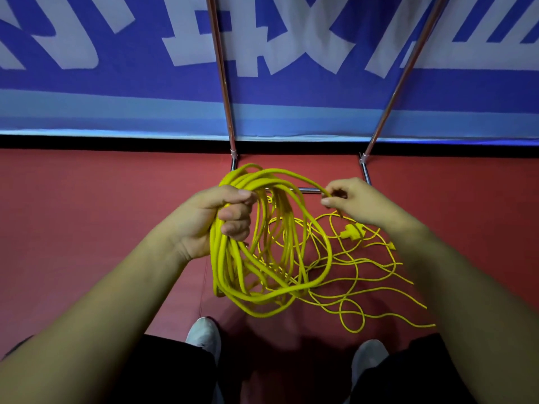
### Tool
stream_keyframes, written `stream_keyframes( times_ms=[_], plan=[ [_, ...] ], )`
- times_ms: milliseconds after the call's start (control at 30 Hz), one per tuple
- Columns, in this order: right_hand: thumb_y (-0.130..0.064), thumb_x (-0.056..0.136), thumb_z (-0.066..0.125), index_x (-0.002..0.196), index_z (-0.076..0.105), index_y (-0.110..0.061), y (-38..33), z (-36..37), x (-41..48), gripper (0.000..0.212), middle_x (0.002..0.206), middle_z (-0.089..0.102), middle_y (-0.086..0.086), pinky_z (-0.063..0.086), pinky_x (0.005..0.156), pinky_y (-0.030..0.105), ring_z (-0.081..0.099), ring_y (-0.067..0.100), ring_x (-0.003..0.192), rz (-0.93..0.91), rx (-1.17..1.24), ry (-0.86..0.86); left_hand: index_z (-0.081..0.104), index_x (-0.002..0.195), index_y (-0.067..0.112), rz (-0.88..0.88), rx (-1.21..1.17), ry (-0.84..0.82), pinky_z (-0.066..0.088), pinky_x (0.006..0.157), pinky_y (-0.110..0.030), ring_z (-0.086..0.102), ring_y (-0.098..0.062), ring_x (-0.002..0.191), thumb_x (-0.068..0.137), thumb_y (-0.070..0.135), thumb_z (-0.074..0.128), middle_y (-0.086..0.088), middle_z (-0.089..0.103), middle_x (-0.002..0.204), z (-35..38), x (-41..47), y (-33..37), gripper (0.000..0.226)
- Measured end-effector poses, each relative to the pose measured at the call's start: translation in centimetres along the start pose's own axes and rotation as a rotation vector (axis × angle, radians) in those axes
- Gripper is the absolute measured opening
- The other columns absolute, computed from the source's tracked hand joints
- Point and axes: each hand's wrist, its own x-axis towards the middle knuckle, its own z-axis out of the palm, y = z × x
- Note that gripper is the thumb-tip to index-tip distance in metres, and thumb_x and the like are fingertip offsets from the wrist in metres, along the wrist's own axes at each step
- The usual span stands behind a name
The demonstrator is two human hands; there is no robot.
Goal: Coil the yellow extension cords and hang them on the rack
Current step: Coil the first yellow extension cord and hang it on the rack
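From the head view, the person is standing over a red floor and looking down at both arms, which are reaching forward and slightly inward from the lower corners of the picture. The left hand is holding the gathered coil of yellow extension cord. Its grip is closing fully round the top of the loops, thumb over the top and fingers curling underneath, so that the loops are hanging free below the fist and keeping their round shape. The right hand is sitting at about the same height, well apart from the left, with the wrist bending down. Its grip is narrow, thumb and fingertips pinching a single strand that is arching across from the coil; this is probably feeding the next loop toward the left hand. Below the right forearm, the loose tangle of thinner yellow cord is lying spread on the floor, with a yellow plug resting among it, so a good share appears to be waiting uncoiled. The rack is standing just beyond the hands, its two chrome uprights rising in front of a blue banner, and no cord is showing on the parts in view. Two pale shoes are showing at the bottom edge.
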Motion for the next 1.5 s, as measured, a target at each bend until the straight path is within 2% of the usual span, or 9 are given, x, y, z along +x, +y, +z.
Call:
stream_keyframes(
  times_ms=[133, 233, 400, 567, 767, 1033, 1167, 1333, 1500],
  plan=[
    [-0.014, 0.087, 0.068, 0.06, 0.049, -0.019, 4.5, 1.4, 0.1, 0.034, 0.056, 0.039, -0.004, 0.027, 0.053, 0.03, 0.034, 0.011, 0.055, 0.217, -0.105, -0.089, 0.056, 0.09, 0.002, 0.069, -0.227, -0.206, 0.033, 0.056, -0.027, 0.047, -0.015, 0.045, 0.095, 0.009, 0.042, 0.005, 0.041, 0.056, -0.8, -0.8, 1.4, 0.017],
    [-0.012, 0.088, 0.066, 0.061, 0.043, -0.017, 5.8, 2.9, -0.4, 0.037, 0.055, 0.035, -0.004, 0.024, 0.047, 0.025, 0.03, 0.012, 0.053, 0.345, -0.089, -0.127, 0.056, 0.087, 0.004, 0.15, -0.244, -0.178, 0.032, 0.056, -0.027, 0.044, -0.014, 0.045, 0.093, 0.009, 0.045, 0.005, 0.042, 0.054, -1.1, -1.2, 2.1, 0.013],
    [-0.004, 0.091, 0.062, 0.08, 0.042, -0.013, 4.5, 3.9, -0.1, 0.024, 0.063, 0.064, 0.01, 0.042, 0.045, 0.021, 0.053, 0.017, 0.048, 0.39, 0.212, 0.003, 0.055, 0.07, 0.018, 0.31, 0.0, 0.255, 0.034, 0.046, -0.017, 0.042, -0.003, 0.038, 0.071, 0.021, 0.067, 0.01, 0.042, 0.042, -1.7, -1.3, 3.0, 0.012],
    [-0.013, 0.085, 0.069, 0.075, 0.06, -0.01, 0.8, 1.8, 0.1, 0.014, 0.051, 0.055, 0.002, 0.03, 0.045, 0.024, 0.039, 0.006, 0.039, 0.228, 0.114, 0.145, 0.047, 0.072, 0.017, 0.403, 0.098, 0.563, 0.04, 0.047, -0.02, 0.043, -0.01, 0.042, 0.089, 0.014, 0.053, 0.007, 0.042, 0.048, -2.5, -1.3, 3.8, 0.019],
    [-0.02, 0.084, 0.071, 0.081, 0.076, -0.016, -5.6, -0.7, -2.2, 0.007, 0.049, 0.057, -0.002, 0.035, 0.045, 0.019, 0.044, 0.009, 0.043, 0.128, -0.17, -0.335, 0.057, 0.064, 0.017, 0.348, 0.431, 0.659, 0.046, 0.05, -0.025, 0.053, -0.016, 0.048, 0.09, 0.015, 0.061, 0.0, 0.049, 0.057, -3.9, -2.0, 4.2, 0.026],
    [-0.015, 0.087, 0.069, 0.082, 0.076, -0.014, -11.9, -2.0, -4.5, 0.009, 0.05, 0.053, 0.002, 0.034, 0.049, 0.022, 0.044, 0.009, 0.048, -0.132, 0.069, -0.622, 0.061, 0.061, 0.007, 0.116, 0.598, 0.554, 0.048, 0.048, -0.025, 0.054, -0.021, 0.048, 0.083, 0.012, 0.066, -0.008, 0.054, 0.056, -3.0, -1.3, 2.6, 0.023],
    [-0.013, 0.09, 0.065, 0.085, 0.074, -0.011, -13.0, -0.7, -4.5, 0.01, 0.051, 0.053, -0.005, 0.036, 0.051, 0.023, 0.044, 0.006, 0.051, -0.259, 0.259, -0.434, 0.065, 0.074, -0.005, -0.012, 0.488, 0.399, 0.054, 0.052, -0.027, 0.063, -0.023, 0.05, 0.08, 0.011, 0.063, -0.017, 0.065, 0.062, -1.1, -0.3, 0.8, 0.017],
    [-0.01, 0.094, 0.058, 0.083, 0.068, -0.01, -12.4, 0.8, -3.6, 0.015, 0.052, 0.049, -0.007, 0.034, 0.046, 0.015, 0.04, 0.001, 0.045, -0.216, 0.412, -0.196, 0.073, 0.075, 0.004, -0.049, 0.283, 0.232, 0.054, 0.049, -0.027, 0.066, -0.025, 0.05, 0.073, 0.014, 0.066, -0.016, 0.068, 0.063, 0.8, 0.6, -0.5, 0.012],
    [-0.018, 0.091, 0.063, 0.081, 0.063, -0.007, -9.6, 0.3, -3.2, 0.014, 0.057, 0.055, 0.005, 0.044, 0.05, 0.025, 0.052, 0.014, 0.049, -0.112, 0.448, -0.259, 0.067, 0.08, 0.01, -0.053, 0.044, 0.103, 0.039, 0.046, -0.022, 0.046, -0.013, 0.04, 0.075, 0.024, 0.066, 0.002, 0.046, 0.051, 0.8, 0.5, 0.2, 0.015]
  ],
)
